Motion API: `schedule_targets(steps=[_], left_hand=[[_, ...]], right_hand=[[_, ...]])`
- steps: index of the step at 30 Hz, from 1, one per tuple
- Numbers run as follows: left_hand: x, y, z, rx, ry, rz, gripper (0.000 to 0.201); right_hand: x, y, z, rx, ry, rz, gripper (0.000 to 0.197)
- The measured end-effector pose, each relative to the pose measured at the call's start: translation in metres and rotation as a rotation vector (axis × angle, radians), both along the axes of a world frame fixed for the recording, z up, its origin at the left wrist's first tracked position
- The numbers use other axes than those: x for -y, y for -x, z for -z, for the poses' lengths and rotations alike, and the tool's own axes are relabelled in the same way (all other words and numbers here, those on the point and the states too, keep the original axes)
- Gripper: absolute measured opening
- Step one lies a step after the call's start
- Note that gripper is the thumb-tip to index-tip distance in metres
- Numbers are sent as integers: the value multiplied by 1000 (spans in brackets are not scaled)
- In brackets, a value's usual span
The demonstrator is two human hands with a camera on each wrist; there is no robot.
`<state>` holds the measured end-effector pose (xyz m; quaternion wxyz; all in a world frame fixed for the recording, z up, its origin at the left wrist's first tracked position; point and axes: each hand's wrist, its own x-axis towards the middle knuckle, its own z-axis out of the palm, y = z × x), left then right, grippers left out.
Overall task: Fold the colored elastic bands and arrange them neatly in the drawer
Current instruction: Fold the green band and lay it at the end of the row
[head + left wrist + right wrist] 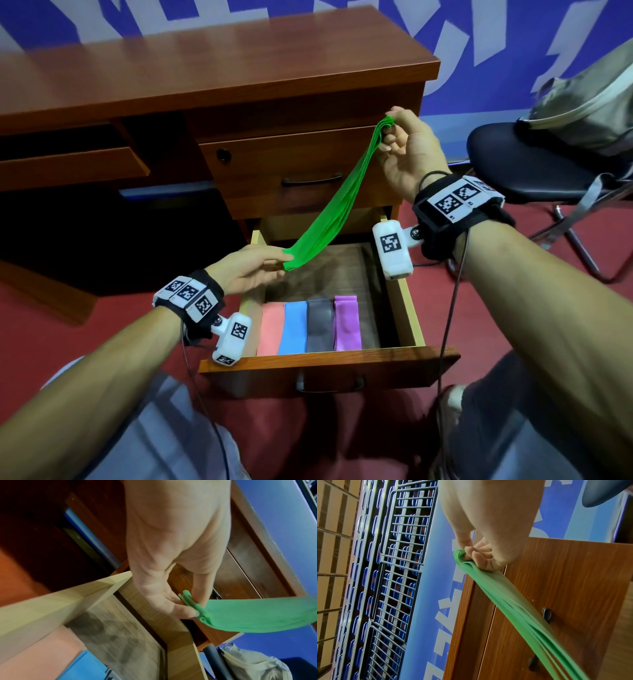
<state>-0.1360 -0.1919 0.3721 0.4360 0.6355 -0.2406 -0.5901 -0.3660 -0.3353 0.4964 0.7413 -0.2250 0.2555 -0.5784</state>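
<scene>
Two hands hold a green band (337, 198) taut above the open drawer (407, 308); four folded bands (310, 323) lie inside. Left wrist: left hand (164, 588) pinches one end. Right wrist: right hand (486, 555) grips the other.

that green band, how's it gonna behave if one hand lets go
Likely floppy: the green band sags in a curve between the left hand and right hand. Probably light, since a fingertip grip holds each end. Its layers may spring apart; they already fan out near the right hand.
</scene>
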Motion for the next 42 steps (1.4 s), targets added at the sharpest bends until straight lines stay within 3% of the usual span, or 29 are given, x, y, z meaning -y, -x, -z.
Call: schedule_targets(steps=[6,10,13,21,23,26,30,33,37,42], left_hand=[[1,-10,-8,-158,-10,-147,13],[-2,-8,-16,-244,-23,-153,24],[-2,-7,-16,-218,-42,-135,37],[1,-3,-19,-133,32,-186,29],[2,0,-19,-97,55,-211,30],[5,5,-20,-25,91,-235,23],[8,14,-23,89,121,-213,13],[8,22,-23,180,135,-171,19],[5,31,-21,235,119,-109,26],[-1,39,-21,259,97,-52,29]], right_hand=[[10,13,4,18,-18,36,9],[12,16,8,5,-9,28,9],[12,17,9,6,-15,42,10],[14,18,16,-104,-18,79,9],[14,19,19,-187,11,68,9],[14,18,26,-460,125,25,8],[4,9,40,-897,340,-214,11],[-11,-6,53,-1087,463,-387,12],[-31,-32,75,-1170,556,-550,11],[-48,-47,90,-1128,563,-682,11]])
